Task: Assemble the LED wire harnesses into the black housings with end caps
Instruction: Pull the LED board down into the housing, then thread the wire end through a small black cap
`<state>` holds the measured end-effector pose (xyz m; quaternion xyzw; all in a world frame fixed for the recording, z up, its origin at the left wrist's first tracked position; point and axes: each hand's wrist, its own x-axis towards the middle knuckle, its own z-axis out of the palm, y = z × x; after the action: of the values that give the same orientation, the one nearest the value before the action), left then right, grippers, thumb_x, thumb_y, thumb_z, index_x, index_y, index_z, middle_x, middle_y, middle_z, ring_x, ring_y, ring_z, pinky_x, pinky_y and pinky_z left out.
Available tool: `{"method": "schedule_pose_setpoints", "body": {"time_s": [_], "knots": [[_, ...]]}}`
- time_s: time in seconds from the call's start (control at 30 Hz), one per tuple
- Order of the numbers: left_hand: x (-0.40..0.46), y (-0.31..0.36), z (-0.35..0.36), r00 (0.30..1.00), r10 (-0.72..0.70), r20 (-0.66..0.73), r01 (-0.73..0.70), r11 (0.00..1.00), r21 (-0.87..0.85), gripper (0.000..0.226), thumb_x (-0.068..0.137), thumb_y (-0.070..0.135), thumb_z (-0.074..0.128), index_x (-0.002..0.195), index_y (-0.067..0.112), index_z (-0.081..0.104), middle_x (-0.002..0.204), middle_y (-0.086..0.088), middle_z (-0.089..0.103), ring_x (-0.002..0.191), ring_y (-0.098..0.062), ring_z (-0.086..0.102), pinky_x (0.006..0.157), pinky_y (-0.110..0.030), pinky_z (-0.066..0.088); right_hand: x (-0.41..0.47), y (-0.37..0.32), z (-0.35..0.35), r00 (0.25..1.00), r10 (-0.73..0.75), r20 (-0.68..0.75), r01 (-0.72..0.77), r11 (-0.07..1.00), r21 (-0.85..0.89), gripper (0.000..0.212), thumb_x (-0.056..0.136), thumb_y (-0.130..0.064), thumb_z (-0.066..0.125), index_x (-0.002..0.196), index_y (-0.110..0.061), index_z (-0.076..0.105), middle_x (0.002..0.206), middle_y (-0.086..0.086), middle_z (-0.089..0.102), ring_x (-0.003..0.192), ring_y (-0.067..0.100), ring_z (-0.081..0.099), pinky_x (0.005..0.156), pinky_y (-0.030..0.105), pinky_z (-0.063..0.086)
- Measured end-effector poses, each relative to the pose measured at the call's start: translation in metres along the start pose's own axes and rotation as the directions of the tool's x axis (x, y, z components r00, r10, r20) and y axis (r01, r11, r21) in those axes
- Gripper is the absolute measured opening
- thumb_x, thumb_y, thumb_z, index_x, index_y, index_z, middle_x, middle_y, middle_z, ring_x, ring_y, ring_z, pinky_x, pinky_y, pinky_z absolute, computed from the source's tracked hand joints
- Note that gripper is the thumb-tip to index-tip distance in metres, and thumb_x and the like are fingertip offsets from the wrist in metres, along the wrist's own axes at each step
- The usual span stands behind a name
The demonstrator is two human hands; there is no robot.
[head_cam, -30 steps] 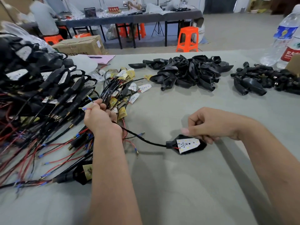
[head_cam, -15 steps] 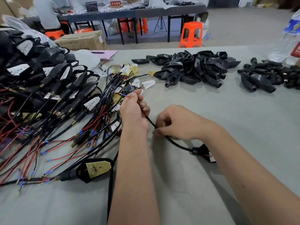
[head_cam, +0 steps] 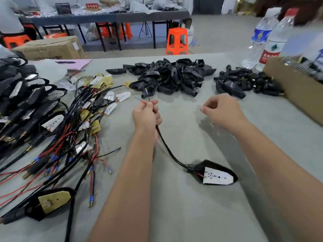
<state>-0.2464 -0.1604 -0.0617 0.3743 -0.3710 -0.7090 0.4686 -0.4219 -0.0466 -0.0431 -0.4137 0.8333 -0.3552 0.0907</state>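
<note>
While the left hand (head_cam: 146, 114) grips a black sheathed cable (head_cam: 167, 147) in a closed fist, thin red and black wire ends w/ a blue tip poke out above the knuckles. The cable curves down and right across the table (head_cam: 174, 215) to a black teardrop-shaped housing (head_cam: 214, 172), matte plastic, lying flat near the right forearm; a white LED board (head_cam: 218, 177) w/ small dark dots sits in its open face. Right hand (head_cam: 221, 110) hovers off the cable, fingers loosely curled, holding nothing that shows.

Table cover is grey-green woven cloth. Past the hands, a heap of empty black housings (head_cam: 171, 75), glossy and curved, lies in the middle; to its right a smaller pile of black end caps (head_cam: 244, 82), stubby and tube-like. A brown cardboard box (head_cam: 297, 95) stands at the far right edge. Behind it are two clear plastic water bottles (head_cam: 272, 37), one w/ a blue label, one w/ a red cap and red-white label; print too blurred to read.

Left side: a tangle of wire harnesses (head_cam: 78, 123), red and black leads, blue crimp sleeves, brass tips, white and yellow boards. Bottom left is a housing w/ a yellow board (head_cam: 54, 201). An orange plastic stool (head_cam: 177, 41) stands on the floor beyond; the red sign on the back table isn't legible.
</note>
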Motion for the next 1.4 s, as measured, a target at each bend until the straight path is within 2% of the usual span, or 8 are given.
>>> {"method": "schedule_pose_setpoints", "body": {"time_s": [0.17, 0.43, 0.77, 0.9, 1.07, 1.17, 1.3, 1.4], "knots": [[0.004, -0.028, 0.062, 0.975, -0.058, 0.216, 0.009, 0.975, 0.223, 0.031, 0.109, 0.007, 0.034, 0.09, 0.005, 0.059, 0.069, -0.002, 0.043, 0.038, -0.003, 0.025, 0.036, -0.017, 0.018, 0.046, 0.075, -0.033, 0.933, 0.089, -0.348, -0.182, 0.953, -0.242, 0.02, 0.092, -0.011, 0.059, 0.108, -0.015, 0.07, 0.112, 0.013, 0.069, 0.112, 0.034, 0.059, 0.089, 0.035, 0.043], [-0.006, -0.074, 0.149, 0.877, -0.107, 0.468, -0.131, 0.885, 0.447, 0.028, 0.109, 0.011, 0.042, 0.095, 0.006, 0.066, 0.068, 0.001, 0.034, 0.04, -0.005, 0.026, 0.043, -0.02, 0.021, 0.09, 0.132, -0.068, 0.921, 0.265, -0.284, -0.375, 0.795, -0.477, 0.053, 0.096, -0.019, 0.058, 0.145, -0.034, 0.046, 0.161, 0.017, 0.019, 0.145, 0.043, 0.017, 0.115, 0.058, 0.025], [-0.008, -0.071, 0.146, 0.888, -0.16, 0.431, -0.057, 0.892, 0.448, 0.028, 0.101, 0.001, 0.05, 0.074, 0.011, 0.053, 0.082, -0.001, 0.061, 0.038, -0.004, 0.026, 0.037, -0.016, 0.02, 0.075, 0.136, -0.089, 0.888, 0.093, -0.45, -0.252, 0.918, -0.307, 0.028, 0.104, -0.02, 0.056, 0.129, -0.02, 0.068, 0.124, 0.023, 0.06, 0.118, 0.043, 0.051, 0.098, 0.041, 0.042], [-0.013, -0.055, 0.114, 0.895, -0.154, 0.418, -0.093, 0.853, 0.514, 0.014, 0.097, 0.004, 0.051, 0.087, 0.007, 0.06, 0.06, 0.01, 0.052, 0.039, -0.006, 0.024, 0.038, -0.017, 0.019, 0.051, 0.115, -0.073, 0.852, 0.032, -0.523, -0.183, 0.953, -0.24, 0.034, 0.107, -0.02, 0.049, 0.136, -0.022, 0.066, 0.122, 0.021, 0.064, 0.118, 0.042, 0.049, 0.098, 0.04, 0.038], [-0.019, -0.032, 0.049, 0.929, 0.03, 0.369, -0.254, 0.777, 0.575, 0.023, 0.096, 0.022, 0.066, 0.08, 0.007, 0.065, 0.06, 0.004, 0.042, 0.048, -0.011, 0.027, 0.049, -0.027, 0.02, 0.024, 0.077, -0.052, 0.796, 0.015, -0.605, -0.143, 0.976, -0.164, 0.04, 0.106, -0.011, 0.042, 0.137, -0.023, 0.066, 0.121, 0.015, 0.066, 0.119, 0.04, 0.044, 0.094, 0.041, 0.04], [-0.023, -0.021, 0.016, 0.927, 0.15, 0.345, -0.335, 0.745, 0.576, 0.028, 0.093, 0.028, 0.068, 0.085, 0.001, 0.067, 0.063, -0.005, 0.042, 0.054, -0.017, 0.029, 0.055, -0.032, 0.025, 0.008, 0.043, -0.034, 0.799, -0.032, -0.6, 0.087, 0.994, 0.064, 0.035, 0.1, -0.012, 0.052, 0.127, -0.023, 0.07, 0.106, 0.004, 0.07, 0.099, 0.026, 0.057, 0.084, 0.03, 0.043], [-0.027, -0.016, -0.006, 0.917, 0.196, 0.348, -0.374, 0.73, 0.573, 0.013, 0.092, 0.017, 0.072, 0.083, 0.009, 0.074, 0.063, 0.001, 0.048, 0.055, -0.015, 0.037, 0.059, -0.028, 0.033, -0.016, -0.01, 0.012, 0.973, 0.196, -0.123, 0.015, 0.478, 0.878, 0.029, 0.1, -0.01, 0.064, 0.127, -0.016, 0.056, 0.087, -0.001, 0.07, 0.067, 0.015, 0.063, 0.057, 0.026, 0.052], [-0.032, -0.015, -0.009, 0.891, 0.234, 0.39, -0.427, 0.724, 0.541, 0.007, 0.093, 0.01, 0.072, 0.096, 0.01, 0.079, 0.069, 0.003, 0.054, 0.056, -0.007, 0.043, 0.059, -0.02, 0.036, -0.027, -0.016, 0.034, 0.976, 0.209, 0.06, -0.115, 0.263, 0.958, 0.012, 0.102, -0.013, 0.064, 0.112, -0.005, 0.062, 0.08, 0.012, 0.07, 0.061, 0.015, 0.06, 0.053, 0.021, 0.05]]}}
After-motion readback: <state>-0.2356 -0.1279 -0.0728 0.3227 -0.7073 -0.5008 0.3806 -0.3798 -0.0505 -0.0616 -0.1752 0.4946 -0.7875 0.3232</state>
